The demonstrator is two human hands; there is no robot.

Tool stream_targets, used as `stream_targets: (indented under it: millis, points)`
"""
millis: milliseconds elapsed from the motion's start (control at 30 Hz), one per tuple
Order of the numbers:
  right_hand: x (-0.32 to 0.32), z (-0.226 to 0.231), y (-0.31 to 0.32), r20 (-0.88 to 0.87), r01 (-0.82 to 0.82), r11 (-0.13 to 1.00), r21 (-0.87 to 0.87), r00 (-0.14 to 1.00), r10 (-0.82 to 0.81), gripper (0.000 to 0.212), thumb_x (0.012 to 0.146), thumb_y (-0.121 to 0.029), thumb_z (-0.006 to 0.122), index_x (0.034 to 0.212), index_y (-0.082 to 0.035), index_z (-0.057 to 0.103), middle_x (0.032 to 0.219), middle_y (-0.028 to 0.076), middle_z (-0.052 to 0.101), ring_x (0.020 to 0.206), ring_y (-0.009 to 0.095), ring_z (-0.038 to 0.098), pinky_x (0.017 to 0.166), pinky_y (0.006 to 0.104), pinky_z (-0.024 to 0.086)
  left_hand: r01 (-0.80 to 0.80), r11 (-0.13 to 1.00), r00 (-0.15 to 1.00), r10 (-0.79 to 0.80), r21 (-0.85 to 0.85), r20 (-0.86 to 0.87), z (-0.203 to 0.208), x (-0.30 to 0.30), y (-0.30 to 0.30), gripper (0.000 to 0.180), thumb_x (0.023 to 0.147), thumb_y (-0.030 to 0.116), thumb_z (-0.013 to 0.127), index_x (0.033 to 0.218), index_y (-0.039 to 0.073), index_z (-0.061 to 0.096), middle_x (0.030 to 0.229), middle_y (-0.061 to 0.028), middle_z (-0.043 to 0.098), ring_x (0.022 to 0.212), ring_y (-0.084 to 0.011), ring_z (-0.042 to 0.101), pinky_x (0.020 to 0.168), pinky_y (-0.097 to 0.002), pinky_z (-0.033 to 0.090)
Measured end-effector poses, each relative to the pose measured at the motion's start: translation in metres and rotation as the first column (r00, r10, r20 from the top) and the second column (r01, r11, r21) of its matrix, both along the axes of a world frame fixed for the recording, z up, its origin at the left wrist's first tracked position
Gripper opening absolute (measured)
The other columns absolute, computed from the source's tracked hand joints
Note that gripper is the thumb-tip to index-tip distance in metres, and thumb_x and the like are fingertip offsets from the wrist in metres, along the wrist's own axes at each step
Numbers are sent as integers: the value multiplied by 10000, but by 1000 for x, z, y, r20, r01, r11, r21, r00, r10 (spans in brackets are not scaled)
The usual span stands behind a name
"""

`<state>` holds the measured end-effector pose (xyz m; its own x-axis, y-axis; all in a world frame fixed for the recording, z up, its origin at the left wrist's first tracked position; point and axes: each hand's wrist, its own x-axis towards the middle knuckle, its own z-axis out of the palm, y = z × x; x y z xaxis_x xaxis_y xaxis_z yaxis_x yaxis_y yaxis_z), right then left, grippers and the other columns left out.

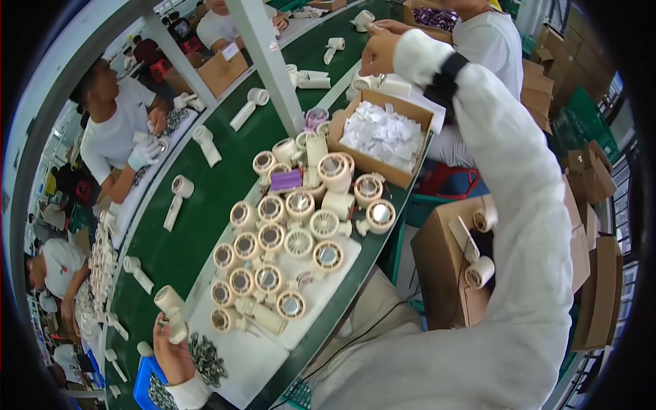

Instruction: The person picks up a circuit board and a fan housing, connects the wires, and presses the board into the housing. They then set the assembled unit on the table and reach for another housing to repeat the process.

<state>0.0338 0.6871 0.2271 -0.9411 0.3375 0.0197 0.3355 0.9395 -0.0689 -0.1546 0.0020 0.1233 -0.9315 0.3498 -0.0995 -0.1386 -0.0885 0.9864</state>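
Note:
My left hand [172, 355], low at the left, is closed around a cream handheld fan body [171, 305], with the round head up. My right arm stretches far forward, and its hand [380, 53] has curled fingers above some cream fan parts [383, 83] near the cardboard box of white slips. What those fingers hold, if anything, is hidden. Between my hands stands a group of round cream fan heads [271, 236], several with shiny or dark discs, on a white sheet [328, 281]. A purple block [285, 180] lies among them.
A cardboard box [334, 142] of white slips stands on the right edge. Small metal parts [207, 359] lie beside a blue bin [141, 383]. Single fans lie along the green belt [160, 239]. A grey post [270, 61] rises mid-table. Other people work around; one holds a fan [363, 20].

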Motion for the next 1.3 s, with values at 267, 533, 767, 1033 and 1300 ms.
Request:
stream_targets:
  millis: [267, 533, 767, 1033, 1300]
  points:
    - [-183, -116, 186, 236, 40, 975, 217, 967, -92, 336, 848, -399, 673, 991, -117, 786, 1019, 80, 762, 947, 292, 720, 841, 414, 553, -38, 999, 996, 37, 11, 85, -44, -105, 27, 490, 937, 8, 594, 1407, -34, 466, 1384, -154, 570, 1216, -276, 607, 1037, -381, 523]
    - [-242, -141, 150, 389, 484, 844, -233, 841, -375, 457, 990, -460, 563, 1198, -68, 672, 1139, 108, 724, 939, 306, 716, 741, 449, 579, -106, 993, 963, 117, -60, 243, -84, -147, 23, 526, 865, -99, 570, 1381, -22, 500, 1289, -151, 602, 1160, -270, 625, 989, -394, 545]
    - [-247, -146, 196, 180, 92, 953, 287, 973, -148, 424, 811, -332, 794, 1129, -71, 692, 1044, 93, 735, 910, 301, 720, 771, 407, 589, -67, 961, 964, 132, -267, 232, -90, -158, 35, 535, 863, -109, 562, 1379, 26, 523, 1216, -117, 608, 1093, -237, 642, 956, -387, 564]
    - [-187, -83, 144, -169, -1, 700, 714, 970, 174, 244, 856, -139, 667, 1095, -93, 649, 1061, 90, 688, 999, 311, 694, 820, 421, 585, -106, 963, 962, 163, -249, 220, -81, -143, 39, 525, 911, -21, 615, 1423, 30, 511, 1262, -105, 605, 1094, -218, 640, 954, -366, 551]
    - [-36, 21, 18, -453, 140, 669, 730, 832, 321, 262, 848, -199, 745, 1051, -75, 635, 1110, 108, 649, 1023, 331, 647, 866, 422, 550, -191, 954, 973, 154, -230, -169, -2, -47, 59, 468, 966, 87, 633, 1409, -1, 512, 1285, -123, 618, 1088, -214, 626, 903, -346, 533]
